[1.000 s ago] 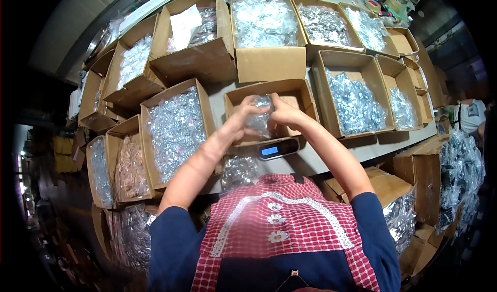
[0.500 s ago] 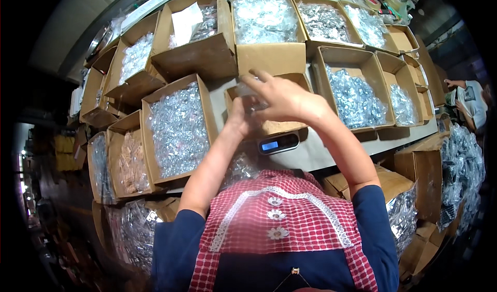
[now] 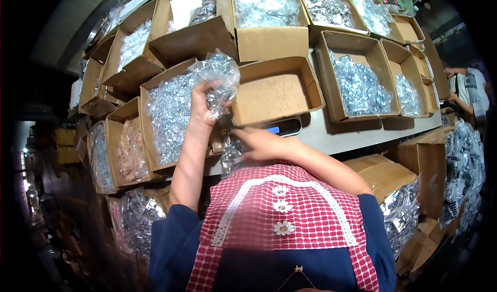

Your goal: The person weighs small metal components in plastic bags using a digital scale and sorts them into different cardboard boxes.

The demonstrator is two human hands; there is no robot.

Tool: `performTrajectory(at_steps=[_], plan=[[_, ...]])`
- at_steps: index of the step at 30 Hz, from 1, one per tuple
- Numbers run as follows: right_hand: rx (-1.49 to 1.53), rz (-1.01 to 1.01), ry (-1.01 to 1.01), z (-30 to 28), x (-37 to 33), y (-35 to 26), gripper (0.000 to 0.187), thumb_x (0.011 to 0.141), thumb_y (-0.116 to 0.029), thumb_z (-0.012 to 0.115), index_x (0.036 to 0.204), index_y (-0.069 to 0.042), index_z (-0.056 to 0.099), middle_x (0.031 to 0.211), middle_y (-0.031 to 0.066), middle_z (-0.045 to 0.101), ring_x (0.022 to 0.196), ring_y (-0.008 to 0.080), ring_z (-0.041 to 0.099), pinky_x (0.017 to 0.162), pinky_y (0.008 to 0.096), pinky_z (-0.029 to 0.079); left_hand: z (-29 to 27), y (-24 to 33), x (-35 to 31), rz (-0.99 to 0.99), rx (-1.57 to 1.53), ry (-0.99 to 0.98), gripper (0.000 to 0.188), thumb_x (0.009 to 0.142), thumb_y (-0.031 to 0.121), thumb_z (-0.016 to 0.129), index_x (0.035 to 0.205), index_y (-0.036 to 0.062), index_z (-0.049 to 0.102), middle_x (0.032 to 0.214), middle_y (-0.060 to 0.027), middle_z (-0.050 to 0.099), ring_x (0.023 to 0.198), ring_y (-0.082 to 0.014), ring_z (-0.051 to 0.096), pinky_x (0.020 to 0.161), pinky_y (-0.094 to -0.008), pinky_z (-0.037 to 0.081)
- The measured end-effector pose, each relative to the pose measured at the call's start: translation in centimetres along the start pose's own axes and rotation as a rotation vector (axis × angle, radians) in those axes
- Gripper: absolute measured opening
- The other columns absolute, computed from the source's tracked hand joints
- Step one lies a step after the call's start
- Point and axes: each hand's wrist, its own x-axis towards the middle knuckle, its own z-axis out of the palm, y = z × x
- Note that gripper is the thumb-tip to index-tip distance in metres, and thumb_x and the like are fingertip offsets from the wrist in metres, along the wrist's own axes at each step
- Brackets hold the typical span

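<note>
My left hand (image 3: 203, 99) is closed around a clear plastic bag of small metal parts (image 3: 220, 74), held up over the right edge of a cardboard box of similar bagged parts (image 3: 173, 121). Lower down, my right hand (image 3: 261, 144) is blurred by motion. Its fingers reach to some clear plastic bags (image 3: 231, 155) at the table's near edge, and whether they grip one cannot be made out. Between and beyond my hands, a shallow cardboard box (image 3: 277, 92) with its brown bottom showing rests on a small digital scale (image 3: 290, 126).
Open boxes of bagged metal parts surround the scale, such as one at the right (image 3: 357, 87) and one at the back (image 3: 266, 7). A box of copper-coloured parts (image 3: 133, 157) stands left. Stuffed bags (image 3: 463, 173) are piled far right, near another person (image 3: 471, 92).
My hands were together over the middle box and are now apart. The left has moved left and up with the bag of metal parts; the right has come down toward the table's near edge.
</note>
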Motion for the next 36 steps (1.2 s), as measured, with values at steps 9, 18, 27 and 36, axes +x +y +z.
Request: performTrajectory(at_steps=[9, 18, 27, 36], plan=[[-0.515, 0.115, -0.186, 6.9, 4.4, -1.6, 0.099, 0.069, -0.041, 0.081, 0.138, 0.01, 0.032, 0.123, 0.0285, 0.049, 0.105, 0.0379, 0.059, 0.083, 0.0387, 0.053, -0.2, 0.0, -3.6, -0.014, -0.072, 0.099, 0.027, 0.077, 0.012, 0.057, 0.099, -0.0021, 0.051, 0.085, -0.0228, 0.061, 0.06, -0.0249, 0.054, 0.04, -0.0279, 0.037], [-0.5, 0.2, -0.286, 7.0, 4.6, -2.0, 0.062, 0.075, -0.028, 0.074, 0.123, 0.005, 0.053, 0.114, 0.0191, 0.061, 0.11, 0.0314, 0.057, 0.083, 0.0366, 0.052, 1.5, 0.1, -1.9, -0.036, 0.191, -0.101, 0.027, 0.081, 0.016, 0.055, 0.096, -0.006, 0.055, 0.084, -0.0211, 0.063, 0.055, -0.0252, 0.055, 0.04, -0.03, 0.04], [-0.495, 0.28, -0.195, 6.8, 1.3, -2.3, 0.054, 0.081, -0.025, 0.068, 0.124, 0.002, 0.052, 0.121, 0.0197, 0.056, 0.108, 0.0329, 0.059, 0.087, 0.0406, 0.05, 4.1, -2.0, 0.7, -0.068, 0.219, -0.099, 0.033, 0.081, 0.018, 0.053, 0.104, -0.0061, 0.053, 0.085, -0.0181, 0.062, 0.06, -0.0254, 0.06, 0.042, -0.0326, 0.045], [-0.952, -0.082, 0.083, 9.3, 0.7, 1.2, 0.031, 0.089, -0.023, 0.052, 0.112, -0.007, 0.065, 0.111, 0.0051, 0.057, 0.112, 0.0286, 0.05, 0.103, 0.0433, 0.031, 4.3, -3.5, 1.8, -0.165, 0.189, -0.124, 0.031, 0.079, 0.011, 0.056, 0.108, -0.0015, 0.052, 0.089, -0.017, 0.062, 0.063, -0.024, 0.058, 0.041, -0.0281, 0.04]])
